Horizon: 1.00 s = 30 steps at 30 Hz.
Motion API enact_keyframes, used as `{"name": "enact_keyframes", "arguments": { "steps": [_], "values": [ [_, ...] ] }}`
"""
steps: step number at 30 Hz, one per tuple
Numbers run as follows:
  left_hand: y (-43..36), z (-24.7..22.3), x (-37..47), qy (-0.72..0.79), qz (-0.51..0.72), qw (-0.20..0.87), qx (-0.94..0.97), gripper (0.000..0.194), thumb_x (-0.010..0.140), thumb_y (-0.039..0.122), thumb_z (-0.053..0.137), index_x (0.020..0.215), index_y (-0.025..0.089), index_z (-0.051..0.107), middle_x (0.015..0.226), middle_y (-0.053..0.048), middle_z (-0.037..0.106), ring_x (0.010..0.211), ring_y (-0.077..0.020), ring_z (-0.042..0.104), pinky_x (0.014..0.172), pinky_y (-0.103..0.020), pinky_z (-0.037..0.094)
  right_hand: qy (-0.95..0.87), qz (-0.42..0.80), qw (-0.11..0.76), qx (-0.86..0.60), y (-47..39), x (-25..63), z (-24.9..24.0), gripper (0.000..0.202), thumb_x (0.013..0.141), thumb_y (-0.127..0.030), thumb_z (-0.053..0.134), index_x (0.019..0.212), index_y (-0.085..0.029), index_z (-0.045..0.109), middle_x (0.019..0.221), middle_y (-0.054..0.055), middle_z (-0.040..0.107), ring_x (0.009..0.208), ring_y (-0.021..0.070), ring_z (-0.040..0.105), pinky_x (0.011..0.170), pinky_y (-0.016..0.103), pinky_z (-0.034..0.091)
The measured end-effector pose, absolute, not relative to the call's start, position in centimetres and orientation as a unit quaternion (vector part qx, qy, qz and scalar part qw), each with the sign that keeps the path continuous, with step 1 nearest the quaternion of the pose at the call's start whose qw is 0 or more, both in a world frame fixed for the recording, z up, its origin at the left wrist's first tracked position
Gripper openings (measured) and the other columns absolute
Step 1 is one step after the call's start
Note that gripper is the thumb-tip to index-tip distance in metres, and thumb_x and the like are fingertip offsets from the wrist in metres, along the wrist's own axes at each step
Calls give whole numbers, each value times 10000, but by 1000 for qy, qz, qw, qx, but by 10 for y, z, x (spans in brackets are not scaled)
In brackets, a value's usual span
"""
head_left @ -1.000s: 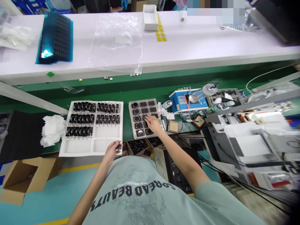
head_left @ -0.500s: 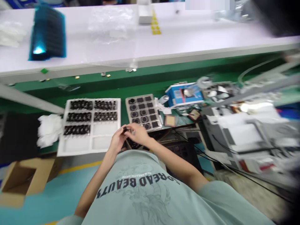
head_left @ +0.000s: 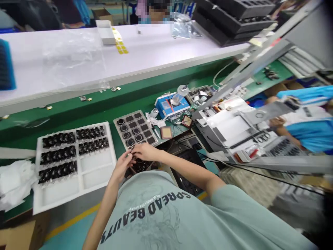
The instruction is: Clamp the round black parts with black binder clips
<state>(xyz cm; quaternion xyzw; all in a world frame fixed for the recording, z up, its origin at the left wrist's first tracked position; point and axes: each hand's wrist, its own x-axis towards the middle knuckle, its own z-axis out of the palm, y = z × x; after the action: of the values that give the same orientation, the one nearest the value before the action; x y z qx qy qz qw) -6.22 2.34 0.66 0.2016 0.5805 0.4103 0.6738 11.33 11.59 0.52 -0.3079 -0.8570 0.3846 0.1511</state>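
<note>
My left hand (head_left: 123, 164) and my right hand (head_left: 144, 152) meet in front of my shirt, fingers closed together around a small black part (head_left: 132, 152). Fingers cover most of it, so its exact kind does not show. Just beyond the hands lies a clear compartment tray (head_left: 117, 129) with round black ring-like pieces and dark square pads. Below my right hand, a container of dark glossy parts (head_left: 142, 166) is partly hidden. To the left, a white divided tray (head_left: 95, 185) carries rows of black parts with shiny metal bits.
A blue box-like device (head_left: 161, 110) stands behind the clear tray, near a small tan square (head_left: 165, 133). A grey machine (head_left: 221, 139) and a slanted metal post (head_left: 234, 78) fill the right. Another person in a blue sleeve (head_left: 304, 133) works there. Crumpled white wrapping (head_left: 15, 184) lies far left.
The view has swung to the right, so the bench things appear farther left and the co-worker has come into sight. Both hands stay together at the black part, which is now more covered by fingers.
</note>
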Motion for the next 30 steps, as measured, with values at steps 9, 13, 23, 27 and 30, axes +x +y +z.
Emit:
{"name": "enact_keyframes", "arguments": {
  "steps": [9, 13, 23, 27, 30],
  "values": [
    [-48, -7, -62, 628, 442, 630, 109, 545, 694, 528, 815, 1083, 167, 691, 1066, -144, 727, 856, -190, 663, 703, -272, 484, -800, 279, 165, -505, 239, 106, -76, 264, 904, -209, 567, 1094, -175, 748, 988, 77, 771, 909, 229, 708, 881, 343, 540],
    [-65, -7, -67, 638, 473, 603, 76, 533, 662, 528, 830, 1033, 164, 711, 1034, -138, 725, 850, -193, 652, 705, -280, 478, -808, 233, 183, -509, 248, 93, -97, 291, 916, -236, 537, 1098, -160, 751, 1039, 100, 763, 942, 244, 692, 908, 372, 527],
    [-74, -9, -93, 659, 501, 558, 62, 466, 653, 517, 815, 956, 171, 740, 1007, -135, 734, 848, -202, 644, 707, -278, 449, -875, 149, 196, -416, 221, 113, -122, 361, 1000, -320, 450, 1140, -183, 754, 1198, 119, 718, 1097, 267, 623, 996, 413, 482],
    [-76, -18, -100, 665, 490, 558, 78, 424, 649, 487, 814, 931, 180, 733, 993, -127, 736, 831, -202, 640, 686, -268, 441, -875, 144, 183, -425, 222, 108, -122, 362, 983, -268, 434, 1100, -177, 764, 1223, 130, 698, 1120, 268, 614, 995, 425, 485],
    [-75, -26, -112, 677, 475, 552, 103, 388, 667, 481, 783, 914, 188, 721, 959, -113, 730, 825, -214, 637, 683, -277, 442, -874, 162, 188, -418, 228, 102, -122, 362, 956, -228, 430, 1093, -157, 757, 1208, 142, 702, 1130, 273, 610, 1022, 456, 465]
  ]
}}
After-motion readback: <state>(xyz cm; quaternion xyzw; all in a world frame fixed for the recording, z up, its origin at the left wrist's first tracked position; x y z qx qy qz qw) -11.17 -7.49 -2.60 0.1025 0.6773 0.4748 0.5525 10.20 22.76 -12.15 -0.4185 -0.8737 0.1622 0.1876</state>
